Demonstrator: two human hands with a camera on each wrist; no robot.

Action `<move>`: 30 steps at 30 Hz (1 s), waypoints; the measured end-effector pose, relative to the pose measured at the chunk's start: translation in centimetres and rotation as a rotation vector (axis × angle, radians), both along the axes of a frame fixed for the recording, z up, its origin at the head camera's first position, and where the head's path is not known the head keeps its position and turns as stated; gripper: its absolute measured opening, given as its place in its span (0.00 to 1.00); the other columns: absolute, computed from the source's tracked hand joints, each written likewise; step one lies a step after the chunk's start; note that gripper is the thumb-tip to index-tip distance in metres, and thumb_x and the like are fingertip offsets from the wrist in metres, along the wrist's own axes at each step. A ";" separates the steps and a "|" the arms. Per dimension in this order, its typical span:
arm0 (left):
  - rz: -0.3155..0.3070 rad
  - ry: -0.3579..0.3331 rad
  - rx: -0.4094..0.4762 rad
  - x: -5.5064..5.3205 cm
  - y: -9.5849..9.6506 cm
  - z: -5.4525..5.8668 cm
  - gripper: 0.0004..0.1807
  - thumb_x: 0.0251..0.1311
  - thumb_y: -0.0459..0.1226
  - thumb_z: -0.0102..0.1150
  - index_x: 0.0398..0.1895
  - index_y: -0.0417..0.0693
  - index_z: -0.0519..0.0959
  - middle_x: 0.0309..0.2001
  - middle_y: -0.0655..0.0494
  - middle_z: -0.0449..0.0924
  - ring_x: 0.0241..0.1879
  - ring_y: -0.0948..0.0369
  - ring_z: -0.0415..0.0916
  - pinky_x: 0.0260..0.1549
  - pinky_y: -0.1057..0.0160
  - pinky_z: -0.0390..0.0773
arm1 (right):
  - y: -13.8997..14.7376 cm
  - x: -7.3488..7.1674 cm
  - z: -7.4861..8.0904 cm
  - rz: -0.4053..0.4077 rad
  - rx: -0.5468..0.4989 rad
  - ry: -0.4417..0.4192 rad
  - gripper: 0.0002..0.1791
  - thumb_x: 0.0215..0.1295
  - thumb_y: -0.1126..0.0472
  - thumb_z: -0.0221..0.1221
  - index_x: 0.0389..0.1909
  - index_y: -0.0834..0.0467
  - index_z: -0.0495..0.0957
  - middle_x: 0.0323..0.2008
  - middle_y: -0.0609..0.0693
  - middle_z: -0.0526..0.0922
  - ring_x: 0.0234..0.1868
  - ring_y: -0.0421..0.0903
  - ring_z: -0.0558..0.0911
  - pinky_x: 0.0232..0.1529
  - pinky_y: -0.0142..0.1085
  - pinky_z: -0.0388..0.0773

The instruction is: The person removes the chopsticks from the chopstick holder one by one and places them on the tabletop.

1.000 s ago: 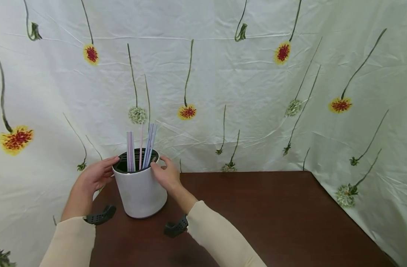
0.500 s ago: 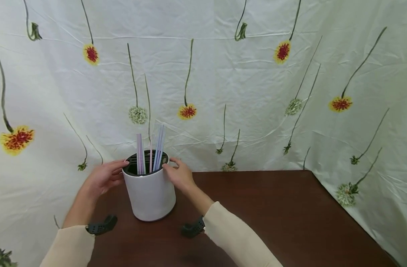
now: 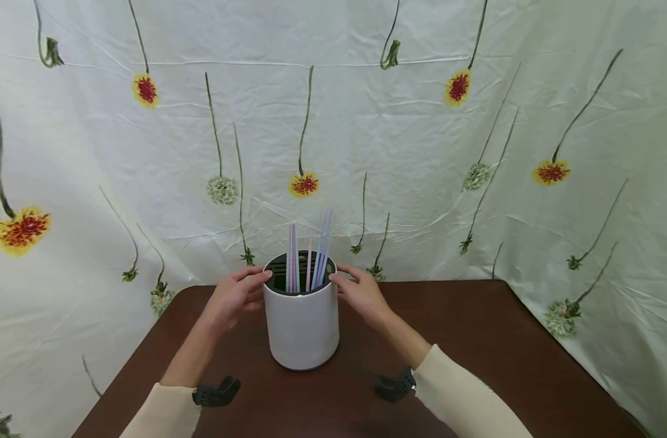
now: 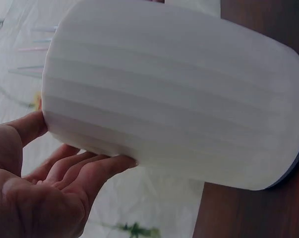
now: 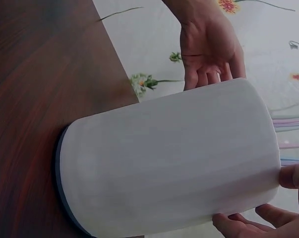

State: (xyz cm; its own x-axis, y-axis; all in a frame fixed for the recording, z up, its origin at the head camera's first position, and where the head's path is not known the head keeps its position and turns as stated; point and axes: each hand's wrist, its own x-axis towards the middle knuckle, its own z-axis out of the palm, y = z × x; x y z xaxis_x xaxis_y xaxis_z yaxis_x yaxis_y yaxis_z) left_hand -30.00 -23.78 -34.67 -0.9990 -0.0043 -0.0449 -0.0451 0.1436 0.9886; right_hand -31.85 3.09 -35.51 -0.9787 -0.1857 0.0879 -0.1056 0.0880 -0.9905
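Head view: the left hand [image 3: 233, 299] and right hand [image 3: 364, 295] grasp opposite sides of a white container [image 3: 303, 331], pastel sticks [image 3: 292, 258] poking from its top, which stands on the brown table [image 3: 453, 340]. Left wrist view: thumb at the rim, fingers against the wall; right wrist view: a matching hold, mirrored.

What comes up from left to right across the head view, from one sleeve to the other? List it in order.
Left sleeve → left hand → white container → right hand → right sleeve.
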 end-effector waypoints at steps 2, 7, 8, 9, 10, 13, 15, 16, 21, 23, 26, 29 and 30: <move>0.002 0.028 0.009 0.0 1.7 -0.3 0.37 0.70 0.51 0.61 0.74 0.40 0.66 0.73 0.38 0.66 0.67 0.42 0.72 0.59 0.47 0.79 | 1.7 -0.1 -0.1 -0.012 -0.021 -0.008 0.27 0.74 0.56 0.59 0.70 0.61 0.72 0.63 0.65 0.78 0.61 0.60 0.81 0.63 0.50 0.78; 0.004 0.060 0.042 -0.4 5.3 -0.6 0.35 0.68 0.51 0.63 0.72 0.42 0.70 0.72 0.40 0.68 0.66 0.43 0.74 0.58 0.46 0.79 | 5.3 0.0 -0.2 -0.020 -0.044 -0.021 0.27 0.74 0.57 0.59 0.70 0.61 0.71 0.65 0.65 0.76 0.63 0.60 0.80 0.66 0.50 0.75; 0.005 0.062 0.046 -0.5 5.9 -0.7 0.34 0.68 0.51 0.63 0.71 0.42 0.71 0.71 0.40 0.69 0.65 0.43 0.75 0.58 0.46 0.79 | 5.9 0.0 -0.2 -0.017 -0.043 -0.021 0.27 0.74 0.57 0.58 0.70 0.62 0.71 0.66 0.65 0.75 0.64 0.60 0.79 0.67 0.51 0.74; 0.004 0.067 0.049 -0.6 6.5 -0.8 0.33 0.69 0.50 0.63 0.71 0.42 0.71 0.71 0.39 0.69 0.65 0.43 0.75 0.58 0.45 0.79 | 6.5 0.1 -0.2 -0.015 -0.041 -0.022 0.27 0.75 0.56 0.58 0.71 0.62 0.70 0.66 0.65 0.75 0.64 0.59 0.79 0.67 0.51 0.73; 0.006 0.071 0.055 -0.7 7.0 -0.9 0.32 0.69 0.49 0.63 0.70 0.42 0.72 0.71 0.40 0.70 0.65 0.43 0.75 0.58 0.45 0.79 | 7.0 0.1 -0.3 -0.018 -0.038 -0.022 0.27 0.75 0.56 0.58 0.71 0.62 0.70 0.66 0.64 0.75 0.63 0.58 0.80 0.67 0.51 0.74; 0.017 0.070 0.061 -0.9 8.1 -0.9 0.28 0.69 0.48 0.63 0.67 0.42 0.75 0.69 0.41 0.72 0.64 0.44 0.76 0.57 0.44 0.79 | 8.1 0.2 -0.3 -0.020 -0.035 -0.024 0.27 0.75 0.56 0.58 0.71 0.61 0.70 0.66 0.63 0.76 0.62 0.57 0.80 0.66 0.49 0.75; 0.016 0.063 0.062 -1.0 8.5 -0.7 0.27 0.69 0.46 0.63 0.65 0.42 0.76 0.68 0.40 0.73 0.64 0.44 0.76 0.57 0.44 0.79 | 8.6 0.3 -0.2 -0.019 -0.026 -0.022 0.27 0.75 0.55 0.58 0.71 0.61 0.70 0.66 0.63 0.76 0.62 0.56 0.81 0.65 0.47 0.77; 0.014 0.054 0.064 -1.1 8.6 -0.5 0.26 0.68 0.46 0.63 0.64 0.42 0.77 0.68 0.41 0.73 0.64 0.44 0.76 0.58 0.44 0.79 | 8.7 0.3 -0.2 -0.020 -0.022 -0.020 0.27 0.75 0.55 0.58 0.70 0.61 0.70 0.66 0.62 0.76 0.62 0.56 0.81 0.64 0.47 0.77; -0.024 0.032 0.049 -1.8 8.7 0.0 0.23 0.69 0.43 0.62 0.61 0.39 0.77 0.66 0.41 0.74 0.65 0.44 0.75 0.63 0.42 0.75 | 9.1 0.4 0.2 -0.051 0.044 0.006 0.27 0.73 0.55 0.60 0.69 0.61 0.72 0.64 0.63 0.78 0.58 0.56 0.84 0.61 0.46 0.80; -0.043 0.026 0.051 -2.0 8.6 0.0 0.23 0.70 0.42 0.61 0.62 0.39 0.75 0.66 0.40 0.74 0.65 0.44 0.75 0.63 0.42 0.75 | 9.3 0.5 0.5 -0.087 0.118 0.048 0.27 0.71 0.56 0.61 0.68 0.60 0.74 0.60 0.63 0.81 0.55 0.56 0.86 0.59 0.47 0.81; -0.059 0.018 0.058 -2.1 8.7 -0.2 0.25 0.70 0.42 0.62 0.65 0.41 0.73 0.66 0.40 0.75 0.64 0.45 0.77 0.61 0.44 0.77 | 9.7 0.7 1.6 -0.151 0.215 0.123 0.24 0.69 0.56 0.64 0.64 0.57 0.78 0.55 0.61 0.85 0.54 0.54 0.86 0.58 0.49 0.81; -0.072 0.025 0.056 -2.3 8.9 -0.4 0.27 0.70 0.43 0.62 0.69 0.44 0.71 0.67 0.40 0.75 0.65 0.45 0.76 0.61 0.43 0.77 | 9.9 0.7 2.9 -0.181 0.227 0.186 0.21 0.69 0.58 0.64 0.61 0.56 0.80 0.54 0.60 0.86 0.56 0.55 0.85 0.59 0.51 0.79; -0.075 0.028 0.056 -2.4 8.9 -0.4 0.28 0.70 0.43 0.62 0.70 0.45 0.71 0.67 0.39 0.74 0.65 0.44 0.75 0.61 0.42 0.76 | 9.9 0.7 3.3 -0.180 0.210 0.192 0.21 0.69 0.58 0.64 0.61 0.56 0.80 0.54 0.60 0.86 0.56 0.56 0.85 0.60 0.52 0.78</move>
State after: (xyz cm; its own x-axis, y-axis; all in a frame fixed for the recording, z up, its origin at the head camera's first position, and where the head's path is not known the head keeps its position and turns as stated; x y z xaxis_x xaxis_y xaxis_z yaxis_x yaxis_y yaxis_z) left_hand -32.39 -14.83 -35.10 -0.9972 0.0728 -0.0148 -0.0082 0.0897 0.9959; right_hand -31.18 13.01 -32.23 -0.9667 -0.0447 0.2520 -0.2527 0.3226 -0.9122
